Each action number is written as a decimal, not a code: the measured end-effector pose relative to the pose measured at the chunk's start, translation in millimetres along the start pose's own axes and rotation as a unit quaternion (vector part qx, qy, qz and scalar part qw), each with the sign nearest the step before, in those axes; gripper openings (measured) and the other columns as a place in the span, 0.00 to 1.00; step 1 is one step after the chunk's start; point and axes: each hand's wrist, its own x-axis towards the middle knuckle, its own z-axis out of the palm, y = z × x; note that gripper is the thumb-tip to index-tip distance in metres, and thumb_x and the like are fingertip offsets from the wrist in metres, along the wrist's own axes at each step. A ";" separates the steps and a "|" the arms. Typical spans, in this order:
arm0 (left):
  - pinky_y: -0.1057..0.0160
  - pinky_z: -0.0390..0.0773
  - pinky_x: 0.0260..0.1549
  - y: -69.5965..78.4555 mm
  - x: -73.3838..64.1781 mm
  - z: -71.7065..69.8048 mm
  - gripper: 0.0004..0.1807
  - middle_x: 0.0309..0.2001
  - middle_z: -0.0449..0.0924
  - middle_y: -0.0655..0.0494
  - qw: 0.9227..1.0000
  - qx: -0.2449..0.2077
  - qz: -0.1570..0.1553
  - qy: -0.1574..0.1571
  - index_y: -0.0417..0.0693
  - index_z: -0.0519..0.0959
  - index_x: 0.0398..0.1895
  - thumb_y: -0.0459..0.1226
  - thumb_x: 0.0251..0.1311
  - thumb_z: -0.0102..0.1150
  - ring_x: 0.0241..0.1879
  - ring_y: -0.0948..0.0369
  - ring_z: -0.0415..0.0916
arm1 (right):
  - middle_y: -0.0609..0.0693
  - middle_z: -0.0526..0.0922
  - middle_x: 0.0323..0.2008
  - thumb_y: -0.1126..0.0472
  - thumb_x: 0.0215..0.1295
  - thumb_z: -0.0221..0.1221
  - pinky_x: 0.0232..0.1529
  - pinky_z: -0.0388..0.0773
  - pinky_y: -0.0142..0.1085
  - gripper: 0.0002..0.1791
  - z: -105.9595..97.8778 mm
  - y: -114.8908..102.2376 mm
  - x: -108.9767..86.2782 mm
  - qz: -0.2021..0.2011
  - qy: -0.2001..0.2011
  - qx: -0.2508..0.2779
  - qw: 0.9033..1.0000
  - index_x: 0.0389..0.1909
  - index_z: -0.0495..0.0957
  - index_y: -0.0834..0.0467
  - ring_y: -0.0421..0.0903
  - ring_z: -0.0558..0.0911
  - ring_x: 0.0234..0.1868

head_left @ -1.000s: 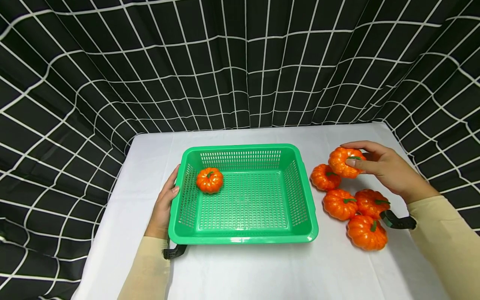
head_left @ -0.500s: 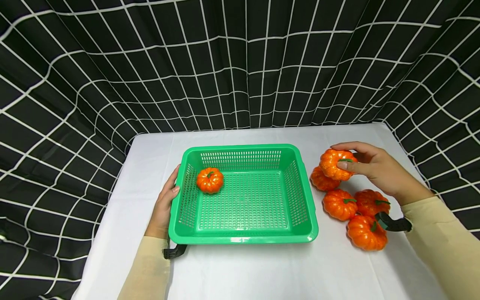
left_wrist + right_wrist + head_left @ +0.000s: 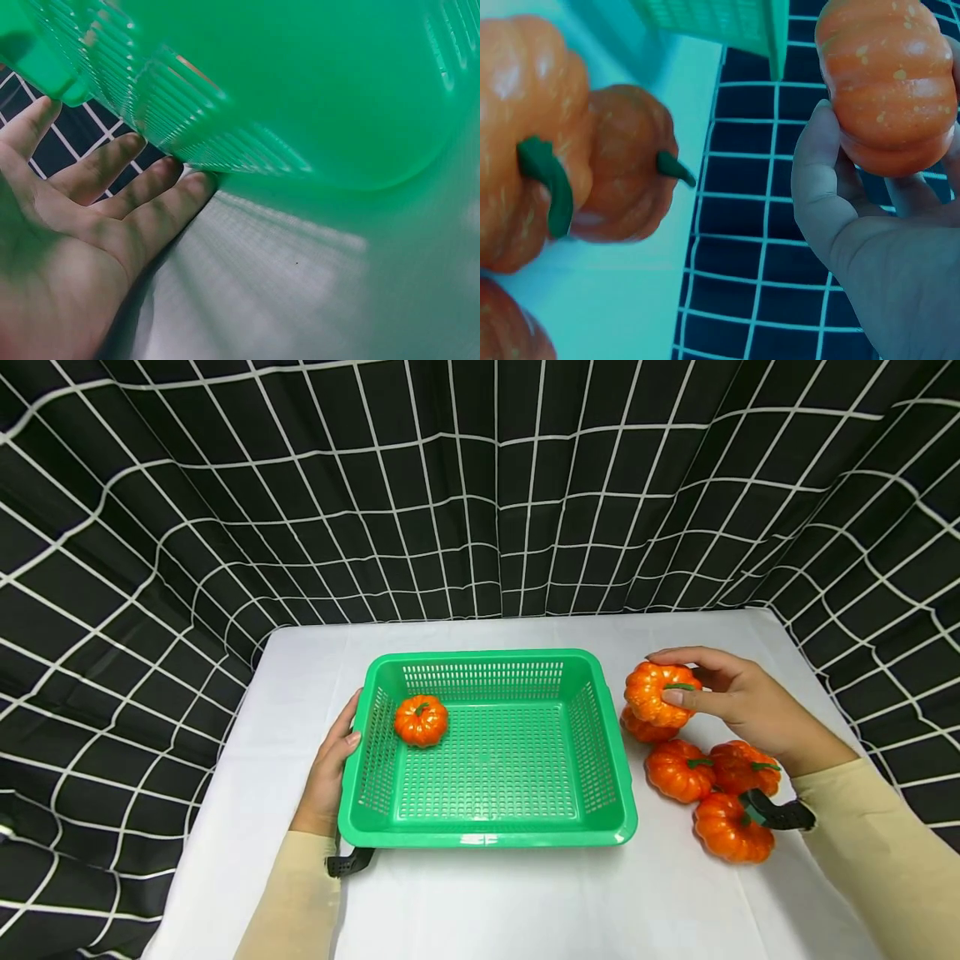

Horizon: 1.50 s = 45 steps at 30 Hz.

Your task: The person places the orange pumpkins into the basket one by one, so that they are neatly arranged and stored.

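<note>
My right hand (image 3: 742, 702) grips a small glossy orange pumpkin (image 3: 651, 693) between thumb and fingers, above the table and right of the basket. In the right wrist view this pumpkin (image 3: 889, 82) sits clear of the others in the grasp. A green plastic basket (image 3: 487, 840) with slotted walls stands at the middle of the table. One pumpkin (image 3: 422, 721) rests inside it, towards the left wall. My left hand (image 3: 328, 772) lies along the basket's outer left side. In the left wrist view its fairly straight fingertips (image 3: 196, 180) touch the wall.
Several pumpkins lie on the table right of the basket: one (image 3: 647, 728) partly hidden behind the held one, others (image 3: 678, 770) (image 3: 742, 767) nearer, and one (image 3: 731, 831) at the front. A white cloth (image 3: 480, 902) covers the table. Black gridded curtains (image 3: 495, 527) surround it.
My right hand has moved left towards the basket with the held pumpkin, now covering more of the pumpkin behind it. My left hand and the basket have stayed put.
</note>
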 end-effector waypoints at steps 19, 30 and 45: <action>0.53 0.80 0.63 2.0 -0.6 1.6 0.35 0.85 0.58 0.60 1.000 0.007 -0.002 0.005 0.66 0.58 0.89 0.37 0.82 0.37 0.73 0.45 0.69 | 0.50 0.78 0.69 0.62 0.78 0.67 0.48 0.88 0.41 0.24 32.5 -26.9 4.4 -0.037 -0.053 0.076 0.995 0.71 0.81 0.51 0.55 0.79 0.62; 0.52 0.79 0.64 2.5 -0.4 2.2 0.36 0.85 0.57 0.59 1.000 0.005 0.000 0.004 0.65 0.57 0.89 0.36 0.81 0.37 0.74 0.45 0.68 | 0.53 0.79 0.67 0.66 0.75 0.69 0.44 0.88 0.40 0.23 51.0 -34.7 12.8 -0.081 -0.088 0.095 0.988 0.69 0.82 0.53 0.56 0.82 0.56; 0.54 0.81 0.61 0.0 0.3 -0.5 0.35 0.85 0.57 0.57 1.000 0.004 -0.003 0.003 0.66 0.58 0.89 0.38 0.82 0.39 0.70 0.47 0.72 | 0.53 0.74 0.73 0.66 0.75 0.69 0.18 0.77 0.38 0.24 59.9 -49.3 20.1 -0.093 -0.090 0.114 0.985 0.69 0.82 0.51 0.58 0.80 0.44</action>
